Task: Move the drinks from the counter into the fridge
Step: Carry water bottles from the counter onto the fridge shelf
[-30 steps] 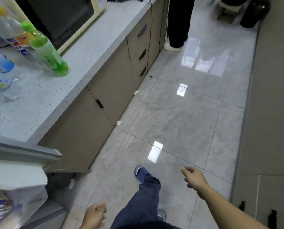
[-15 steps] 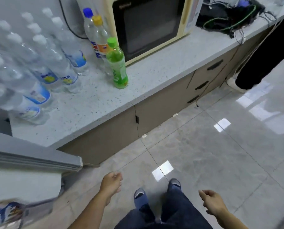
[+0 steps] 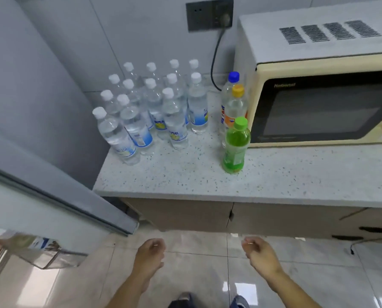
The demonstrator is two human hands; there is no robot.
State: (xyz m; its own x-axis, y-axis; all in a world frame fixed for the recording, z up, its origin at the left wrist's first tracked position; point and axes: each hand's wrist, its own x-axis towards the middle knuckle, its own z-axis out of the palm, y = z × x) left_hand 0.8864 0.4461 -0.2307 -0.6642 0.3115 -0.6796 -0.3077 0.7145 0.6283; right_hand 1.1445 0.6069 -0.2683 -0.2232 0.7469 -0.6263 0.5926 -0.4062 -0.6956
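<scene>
While both hands hang low in front of the cabinet fronts and hold nothing, the task looks barely begun, or at least far from finished. The left hand [image 3: 151, 252] has its fingers loosely curled, and the right hand [image 3: 257, 252] likewise; neither touches a bottle. On the desk [image 3: 207, 181] a cluster of clear water bottles [image 3: 154, 107] with white caps stands in the back corner against the wall. Just beside the microwave [image 3: 319, 92] stand three more drinks in a row: a blue-capped bottle [image 3: 231, 90] at the back, an orange-capped bottle [image 3: 235, 107] in the middle, and a green bottle [image 3: 235, 147] nearest the edge. The fridge door [image 3: 52, 196] stands open at the left, with a packet in its shelf [image 3: 50, 254]. As far as can be seen, every drink on the desk is left to carry across; the fridge's inside is out of view.
</scene>
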